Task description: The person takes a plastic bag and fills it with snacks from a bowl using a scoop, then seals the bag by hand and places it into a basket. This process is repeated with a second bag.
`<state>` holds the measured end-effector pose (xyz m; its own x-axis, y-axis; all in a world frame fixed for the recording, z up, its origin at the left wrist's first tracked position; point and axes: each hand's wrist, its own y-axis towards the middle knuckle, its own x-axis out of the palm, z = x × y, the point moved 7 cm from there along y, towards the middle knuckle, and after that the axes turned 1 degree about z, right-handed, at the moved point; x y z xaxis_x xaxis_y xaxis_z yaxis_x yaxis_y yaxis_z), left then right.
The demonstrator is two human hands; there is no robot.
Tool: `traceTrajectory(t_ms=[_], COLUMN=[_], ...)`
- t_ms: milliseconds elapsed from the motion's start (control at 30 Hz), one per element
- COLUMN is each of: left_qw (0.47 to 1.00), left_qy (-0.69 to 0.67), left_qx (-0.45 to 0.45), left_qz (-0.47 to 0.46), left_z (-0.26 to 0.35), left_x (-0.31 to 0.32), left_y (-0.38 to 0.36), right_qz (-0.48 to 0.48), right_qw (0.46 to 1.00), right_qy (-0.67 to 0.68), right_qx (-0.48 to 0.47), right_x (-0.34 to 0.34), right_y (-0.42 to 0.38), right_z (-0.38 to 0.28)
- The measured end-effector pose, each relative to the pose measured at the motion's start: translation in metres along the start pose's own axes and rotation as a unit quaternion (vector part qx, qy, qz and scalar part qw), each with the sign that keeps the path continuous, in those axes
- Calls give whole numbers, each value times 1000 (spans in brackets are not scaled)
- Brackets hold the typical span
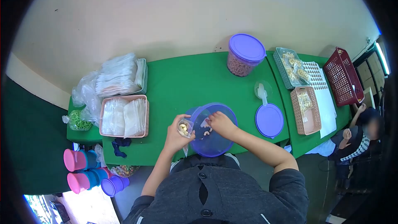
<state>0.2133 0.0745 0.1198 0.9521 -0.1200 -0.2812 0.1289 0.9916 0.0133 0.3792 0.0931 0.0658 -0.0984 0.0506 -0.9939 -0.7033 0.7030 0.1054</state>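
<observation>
Currently, the left hand [175, 137] grips a clear bag [185, 128] of cashews.
Just right of it, the right hand [220, 123] bends its fingers over a purple tub [215, 146], near a few loose cashews [207, 132]; whether they pinch anything, I cannot tell. Right of that hand lies a purple lid [269, 121]; left of the left hand stands a pink basket [102, 118].

Dark grey short-sleeved shirt [244, 191], round dark buttons [206, 213]
</observation>
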Motion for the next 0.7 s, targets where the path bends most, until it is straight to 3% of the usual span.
traceTrajectory(t_ms=[33, 167, 233, 367, 467, 533, 567, 633, 700], left_qw=[1000, 1000, 1000, 1000, 1000, 1000, 1000, 1000, 1000], left_qy=[2, -4, 4, 13, -2, 11, 13, 7, 10], left_qx=[1, -11, -3, 8, -5, 5, 7, 9, 7], left_qz=[-2, 3, -2, -6, -4, -11, -8, -15, -13], left_z=[0, -1, 1, 9, 8, 7, 7, 7, 7], left_x=[0, 0, 0, 4, 4, 4, 3, 7, 7], left_y=[1, -1, -2, -3, -3, -4, -3, -4, -4], right_qz=[-16, 17, -13, -75, -107, -118, -115, -91, -84], right_qw=[998, 995, 989, 990, 992, 989, 989, 966, 947], right_qy=[-31, -58, -116, -91, -40, 78, 77, 193, 251], right_qx=[-61, -78, -91, -75, -47, 48, 45, 143, 182], right_x=[4, -2, 10, 27, 50, 70, 77, 80, 82], right_y=[0, 4, 8, 3, -9, -20, -23, -29, -31], right_z=[-8, -2, 2, 11, 15, 16, 11, 12, 10])
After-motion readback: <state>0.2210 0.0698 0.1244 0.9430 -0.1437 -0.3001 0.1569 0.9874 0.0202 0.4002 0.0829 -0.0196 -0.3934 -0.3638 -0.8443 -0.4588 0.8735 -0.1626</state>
